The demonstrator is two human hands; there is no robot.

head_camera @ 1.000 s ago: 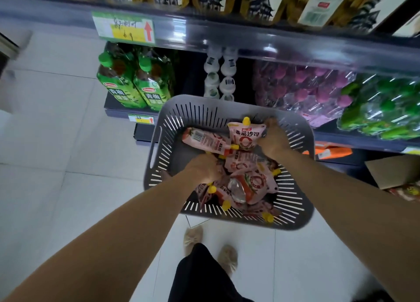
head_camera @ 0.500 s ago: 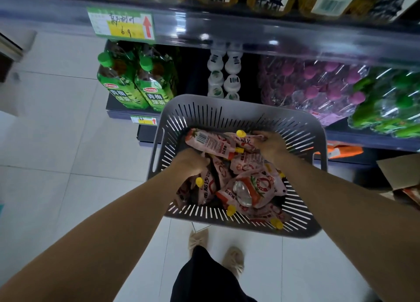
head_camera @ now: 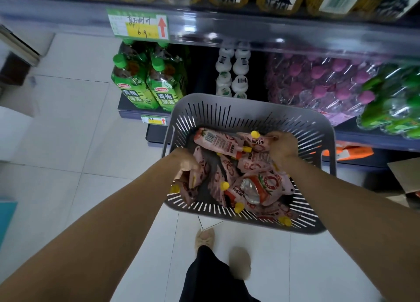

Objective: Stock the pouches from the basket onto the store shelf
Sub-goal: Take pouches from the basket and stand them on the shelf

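Reaching into basket [head_camera: 247,102], left grip [head_camera: 188,163] curled round pouches [head_camera: 201,173] beneath it, right grip [head_camera: 283,147] pinching yellow-capped pouch [head_camera: 258,141] at far wall

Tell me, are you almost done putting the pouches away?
Not yet. No pink pouch shows on the shelf. The left hand and right hand each grip pouches inside the basket, and a pile is left to stock.

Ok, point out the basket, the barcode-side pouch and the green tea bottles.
basket [head_camera: 250,119]: head view, far slotted wall.
barcode-side pouch [head_camera: 214,141]: head view, back panel beside barcode.
green tea bottles [head_camera: 164,95]: head view, right bottle's label.
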